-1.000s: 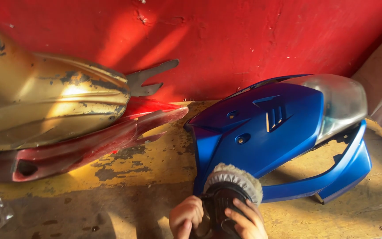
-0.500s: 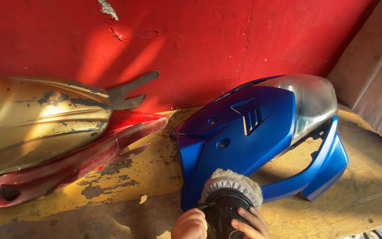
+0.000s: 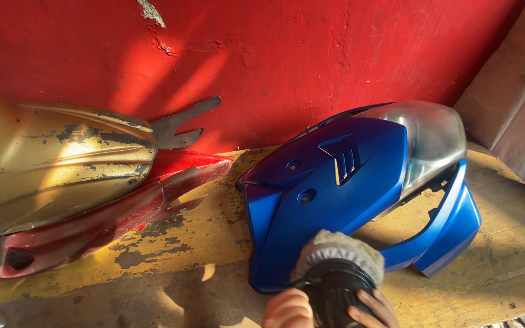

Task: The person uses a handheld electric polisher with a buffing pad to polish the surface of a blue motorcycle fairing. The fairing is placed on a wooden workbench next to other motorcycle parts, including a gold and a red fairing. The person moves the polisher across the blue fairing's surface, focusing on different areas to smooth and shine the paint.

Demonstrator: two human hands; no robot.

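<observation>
— What are the hands gripping?

— Both are wrapping round a black polisher body [image 3: 335, 297]: left hand [image 3: 288, 310] and right hand [image 3: 375, 310], fingers closed on it at the bottom edge of view.

— And the working end?

— Its woolly pad [image 3: 337, 250] is pressing on the lower face of the blue fairing [image 3: 326, 188], which is lying on the worn yellow bench [image 3: 177, 243] against the red wall [image 3: 287, 54].

— Anything beside it?

— A gold panel [image 3: 56, 164] is lying over a red panel [image 3: 92, 234], well left.

Colours and surface finish noted

Blue fairing [image 3: 329, 200] with clear grey lens [image 3: 432, 136]; off-white wool pad [image 3: 338, 246] on black polisher [image 3: 335, 291]; gold panel [image 3: 56, 164], paint flaked; red wall [image 3: 274, 54].
</observation>
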